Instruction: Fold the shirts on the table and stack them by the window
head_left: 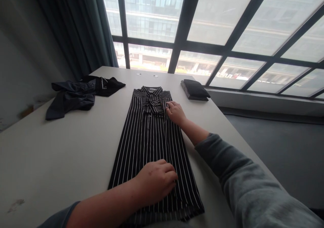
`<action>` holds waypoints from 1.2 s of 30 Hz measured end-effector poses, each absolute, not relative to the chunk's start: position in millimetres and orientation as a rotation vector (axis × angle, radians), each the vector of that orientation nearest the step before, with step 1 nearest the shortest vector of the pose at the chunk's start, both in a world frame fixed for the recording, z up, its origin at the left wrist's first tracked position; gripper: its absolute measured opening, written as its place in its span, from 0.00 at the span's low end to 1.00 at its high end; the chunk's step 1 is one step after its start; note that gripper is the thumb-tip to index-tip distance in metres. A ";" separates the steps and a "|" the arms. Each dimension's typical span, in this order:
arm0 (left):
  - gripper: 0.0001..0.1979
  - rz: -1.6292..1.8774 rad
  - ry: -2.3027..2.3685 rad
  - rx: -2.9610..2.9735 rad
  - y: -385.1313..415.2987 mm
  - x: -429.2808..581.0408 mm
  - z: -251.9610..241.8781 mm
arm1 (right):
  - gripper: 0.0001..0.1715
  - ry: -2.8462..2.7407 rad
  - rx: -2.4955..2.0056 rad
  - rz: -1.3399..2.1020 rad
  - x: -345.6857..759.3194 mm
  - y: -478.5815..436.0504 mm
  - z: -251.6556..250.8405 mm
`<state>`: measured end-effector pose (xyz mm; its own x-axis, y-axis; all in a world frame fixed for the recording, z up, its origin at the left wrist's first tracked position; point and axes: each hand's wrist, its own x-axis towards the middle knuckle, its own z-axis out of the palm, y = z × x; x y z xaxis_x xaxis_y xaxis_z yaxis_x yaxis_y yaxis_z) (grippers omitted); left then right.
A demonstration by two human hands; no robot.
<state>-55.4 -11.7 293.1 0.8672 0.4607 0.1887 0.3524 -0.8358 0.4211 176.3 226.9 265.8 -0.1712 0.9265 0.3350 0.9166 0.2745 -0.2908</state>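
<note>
A black blouse with white stripes [131, 143] lies front up on the table, its collar at the far end and its hem toward me. A bow of the same striped cloth sits below the collar. My right hand [176, 112] touches the upper right side of the blouse beside the bow, with fingertips slightly apart on the cloth. Over the lower part is my left hand [158, 180], its fingers curled inward; the fingertips are hidden, so I cannot tell whether they grip the fabric.
Dark crumpled garments [76, 94] lie at the left back of the white table [83, 147]. A stack of folded dark clothes [194, 90] rests near the right back edge. Beyond the table are a large window and a grey-blue curtain [81, 28].
</note>
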 end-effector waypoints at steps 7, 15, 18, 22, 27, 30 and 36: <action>0.06 0.213 0.704 2.753 -12.7 -52.7 280.6 | 0.42 -2.336 -1.772 0.208 173.0 168.3 247.9; 0.04 0.265 0.501 2.741 -12.5 -51.3 281.8 | 0.45 -2.581 -1.683 0.270 146.9 170.8 244.2; 0.08 0.321 0.630 2.710 -10.9 -51.6 281.2 | 0.43 -2.534 -1.651 0.165 148.4 178.5 243.2; 0.19 0.392 0.773 2.684 -9.1 -53.5 273.2 | 0.39 -2.427 -1.702 0.071 157.5 213.7 251.2; 0.26 0.306 0.695 2.659 -9.0 -56.2 263.5 | 0.41 -2.440 -1.750 0.169 167.0 262.2 255.0; 0.26 0.275 0.649 2.655 -8.9 -57.6 266.0 | 0.42 -2.473 -1.776 0.216 170.3 270.5 244.0; 0.17 0.236 0.437 2.650 -10.3 -57.5 275.5 | 0.43 -2.499 -1.795 0.170 171.8 267.3 232.0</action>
<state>-57.5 -10.3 275.5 0.9356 0.3404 0.0938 0.2651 -0.8526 0.4502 171.8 267.3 232.0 -0.3206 0.9471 -0.0156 0.9405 0.3163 -0.1244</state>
